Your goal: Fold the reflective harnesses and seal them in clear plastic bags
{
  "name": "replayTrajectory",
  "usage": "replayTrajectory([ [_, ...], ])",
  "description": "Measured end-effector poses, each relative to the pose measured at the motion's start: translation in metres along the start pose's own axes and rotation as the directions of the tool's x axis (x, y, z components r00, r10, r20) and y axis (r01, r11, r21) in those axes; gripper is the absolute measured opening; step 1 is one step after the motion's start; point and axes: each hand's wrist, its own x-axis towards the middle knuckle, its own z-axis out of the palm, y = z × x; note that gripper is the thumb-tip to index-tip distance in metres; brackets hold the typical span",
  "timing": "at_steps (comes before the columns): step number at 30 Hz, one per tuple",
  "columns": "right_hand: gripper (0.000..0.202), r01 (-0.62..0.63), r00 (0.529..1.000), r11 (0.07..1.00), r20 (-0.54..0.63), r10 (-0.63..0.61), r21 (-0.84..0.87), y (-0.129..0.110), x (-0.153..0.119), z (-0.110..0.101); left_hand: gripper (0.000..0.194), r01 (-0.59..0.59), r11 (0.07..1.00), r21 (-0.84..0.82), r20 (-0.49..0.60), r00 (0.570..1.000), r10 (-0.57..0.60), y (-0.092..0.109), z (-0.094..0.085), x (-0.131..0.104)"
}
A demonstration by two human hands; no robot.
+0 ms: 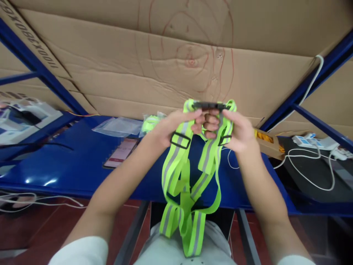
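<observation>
Both my hands are closed on the harness: my left hand [178, 124] pinches the webbing by the left end of the black buckle [211, 106], my right hand [240, 129] the webbing by its right end. Thumbs on top, fingers curled in beneath. Buckle sits between the hands, just above the curled fingers; long axis runs crosswise, hand to hand. Neither hand is clearly nearer. Can't tell if the buckle is fully latched.

Rest of the neon green harness [170, 167], grey stripe down the straps, hangs below both hands toward my torso, long axis toward me, loops lowest. One black slider [180, 140] is just below my left fingers, another slider [225, 140] by my right palm.

Left of my left hand, on the blue table [68, 154]: bagged green bundle [150, 123] close behind the wrist, clear plastic bag [118, 126] farther out, phone [121, 152] beside the forearm. Right of my right hand: open carton [266, 145] with yellow stuff, then white cable [292, 156] farther out.
</observation>
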Motion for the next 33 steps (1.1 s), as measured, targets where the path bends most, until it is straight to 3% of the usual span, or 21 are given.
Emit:
replayTrajectory([
  [3, 0.035, -0.090, 0.995, 0.994, -0.041, 0.093, 0.069, 0.057, 0.009, -0.037, 0.039, 0.133, 0.991, 0.013, -0.119, 0.984, -0.131, -0.051, -0.034, 0.002],
  [6, 0.034, -0.105, 0.988, 0.994, -0.107, 0.109, 0.038, 0.098, 0.012, -0.060, 0.041, 0.182, 0.982, 0.055, -0.175, 0.970, -0.170, -0.091, -0.056, 0.004],
  [8, 0.027, -0.094, 0.989, 0.995, -0.119, 0.088, -0.044, 0.114, 0.012, -0.070, 0.039, 0.178, 0.981, 0.074, -0.195, 0.968, -0.160, -0.112, -0.066, 0.004],
  [11, 0.026, -0.028, 0.987, 0.946, -0.158, -0.025, -0.323, 0.128, 0.013, -0.077, 0.040, 0.181, 0.976, 0.120, -0.278, 0.950, -0.142, -0.132, -0.077, -0.001],
  [13, 0.028, 0.011, 0.977, 0.844, -0.174, -0.124, -0.535, 0.135, 0.013, -0.077, 0.044, 0.189, 0.967, 0.169, -0.323, 0.938, -0.127, -0.137, -0.081, -0.005],
  [15, 0.033, 0.008, 0.973, 0.758, -0.169, -0.156, -0.652, 0.141, 0.012, -0.073, 0.051, 0.225, 0.949, 0.221, -0.303, 0.941, -0.153, -0.136, -0.083, -0.008],
  [20, 0.058, -0.127, 0.982, 0.805, -0.186, 0.021, -0.579, 0.144, 0.009, -0.063, 0.050, 0.312, 0.919, 0.242, -0.235, 0.938, -0.256, -0.128, -0.081, -0.009],
  [22, 0.079, -0.097, 0.972, 0.824, -0.233, -0.044, -0.559, 0.140, 0.008, -0.065, 0.045, 0.322, 0.923, 0.212, -0.271, 0.927, -0.261, -0.128, -0.079, -0.010],
  [24, 0.091, -0.018, 0.966, 0.772, -0.210, -0.151, -0.635, 0.132, 0.008, -0.068, 0.043, 0.315, 0.934, 0.168, -0.321, 0.913, -0.250, -0.130, -0.077, -0.012],
  [27, 0.073, 0.127, 0.971, 0.558, -0.013, -0.240, -0.820, 0.122, 0.003, -0.074, 0.042, 0.298, 0.946, 0.124, -0.337, 0.910, -0.242, -0.132, -0.072, -0.016],
  [29, 0.062, 0.173, 0.967, 0.460, 0.060, -0.249, -0.871, 0.118, 0.000, -0.074, 0.039, 0.320, 0.944, 0.080, -0.300, 0.911, -0.283, -0.131, -0.067, -0.016],
  [33, 0.055, 0.092, 0.978, 0.477, -0.010, -0.207, -0.874, 0.119, -0.002, -0.072, 0.034, 0.378, 0.925, -0.047, -0.243, 0.894, -0.377, -0.130, -0.061, -0.013],
])
